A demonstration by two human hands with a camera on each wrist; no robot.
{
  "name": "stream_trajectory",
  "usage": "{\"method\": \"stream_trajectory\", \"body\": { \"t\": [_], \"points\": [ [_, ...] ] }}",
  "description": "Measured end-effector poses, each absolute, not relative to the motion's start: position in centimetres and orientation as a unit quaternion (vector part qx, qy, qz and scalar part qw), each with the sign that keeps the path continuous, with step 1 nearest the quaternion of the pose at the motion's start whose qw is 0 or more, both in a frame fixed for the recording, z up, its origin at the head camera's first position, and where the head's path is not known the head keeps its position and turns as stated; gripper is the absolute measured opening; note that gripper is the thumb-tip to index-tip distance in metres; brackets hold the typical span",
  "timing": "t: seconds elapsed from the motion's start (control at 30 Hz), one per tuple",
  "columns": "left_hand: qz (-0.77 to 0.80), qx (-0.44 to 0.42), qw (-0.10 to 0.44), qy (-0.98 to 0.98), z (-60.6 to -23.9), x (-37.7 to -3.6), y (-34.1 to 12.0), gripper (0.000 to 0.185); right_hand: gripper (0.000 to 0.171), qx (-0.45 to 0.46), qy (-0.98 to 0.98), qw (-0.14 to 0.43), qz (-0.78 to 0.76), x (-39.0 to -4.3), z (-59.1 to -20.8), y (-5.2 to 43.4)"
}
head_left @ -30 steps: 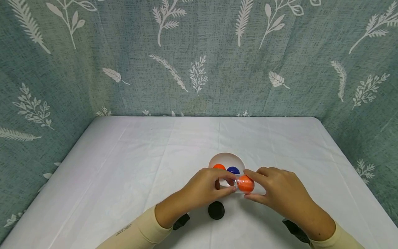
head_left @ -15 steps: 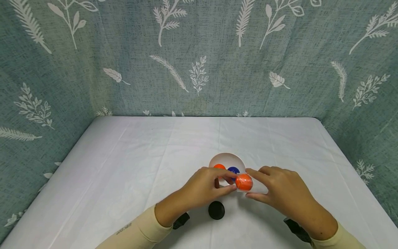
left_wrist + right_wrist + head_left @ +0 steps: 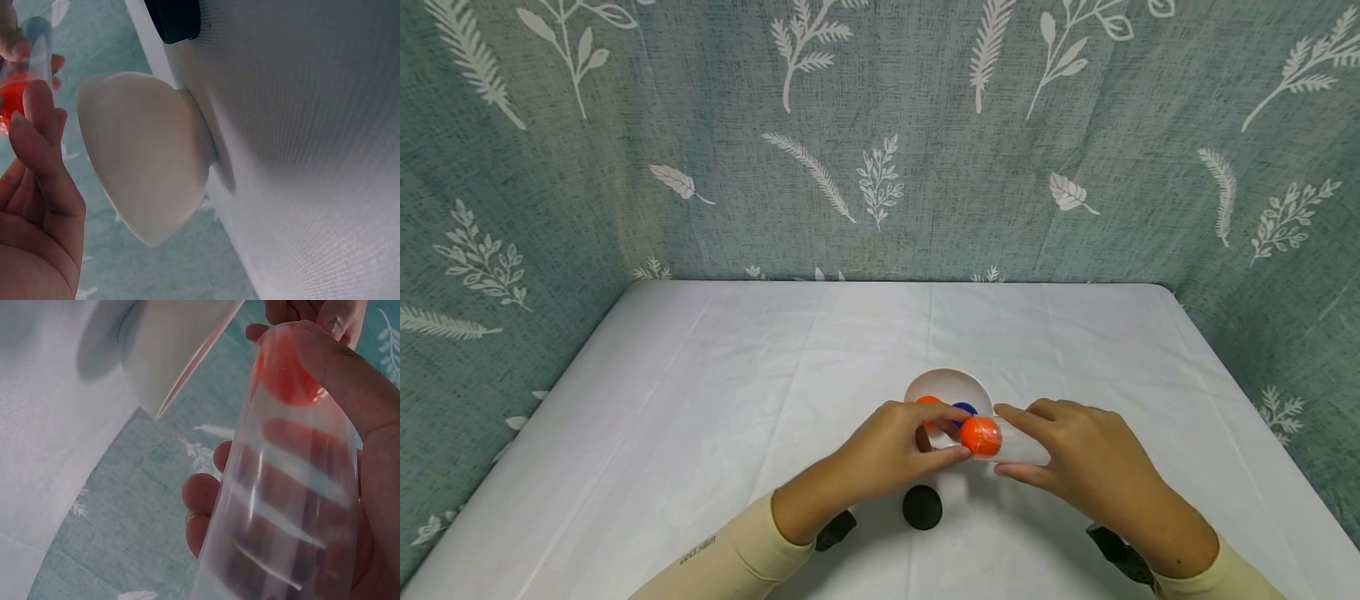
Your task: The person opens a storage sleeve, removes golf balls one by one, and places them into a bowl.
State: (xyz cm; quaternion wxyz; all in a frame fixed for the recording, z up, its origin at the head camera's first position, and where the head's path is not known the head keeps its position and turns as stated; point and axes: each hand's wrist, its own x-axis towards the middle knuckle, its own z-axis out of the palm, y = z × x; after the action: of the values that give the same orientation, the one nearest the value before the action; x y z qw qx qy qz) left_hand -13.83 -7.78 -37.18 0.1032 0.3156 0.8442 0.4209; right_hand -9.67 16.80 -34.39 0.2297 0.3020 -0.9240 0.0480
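My right hand [image 3: 1078, 467] holds a clear plastic tube [image 3: 269, 525] lying on its side above the table, fingers and thumb curled round it. An orange ball [image 3: 981, 437] sits at the tube's left end. There my left hand [image 3: 895, 446] pinches the ball between thumb and fingers; in the left wrist view an index finger [image 3: 40, 106] crosses in front of it. Just behind the hands stands a white bowl [image 3: 947, 383], where another orange ball [image 3: 928, 400] and a blue ball [image 3: 965, 408] show, partly hidden by my left hand.
A round black lid-like disc [image 3: 922, 507] lies on the white-covered table [image 3: 737, 375] in front of the bowl. Green leaf-patterned cloth [image 3: 880, 167] hangs along the back and sides.
The orange ball has shifted left to the tube's end, between my left fingertips. My right hand and the tube have drifted slightly right. The left hand has barely moved.
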Motion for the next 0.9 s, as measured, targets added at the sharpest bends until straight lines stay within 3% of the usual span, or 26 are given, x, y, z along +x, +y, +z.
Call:
{"method": "stream_trajectory", "body": {
  "t": [0.33, 0.63, 0.9],
  "points": [
    [0.445, 0.310, 0.130, 0.830, -37.32, -13.87, -7.92, 0.047, 0.063, 0.313, -0.915, 0.249, 0.060, -9.76, -34.43, 16.87],
    [0.454, 0.317, 0.133, 0.822, -37.34, -13.90, -7.94, 0.051, 0.063, 0.306, -0.921, 0.233, 0.055, -9.60, -34.33, 16.83],
    [0.441, 0.319, 0.109, 0.832, -37.32, -13.98, -7.96, 0.048, 0.062, 0.304, -0.923, 0.230, 0.059, -9.69, -34.30, 16.81]
  ]
}}
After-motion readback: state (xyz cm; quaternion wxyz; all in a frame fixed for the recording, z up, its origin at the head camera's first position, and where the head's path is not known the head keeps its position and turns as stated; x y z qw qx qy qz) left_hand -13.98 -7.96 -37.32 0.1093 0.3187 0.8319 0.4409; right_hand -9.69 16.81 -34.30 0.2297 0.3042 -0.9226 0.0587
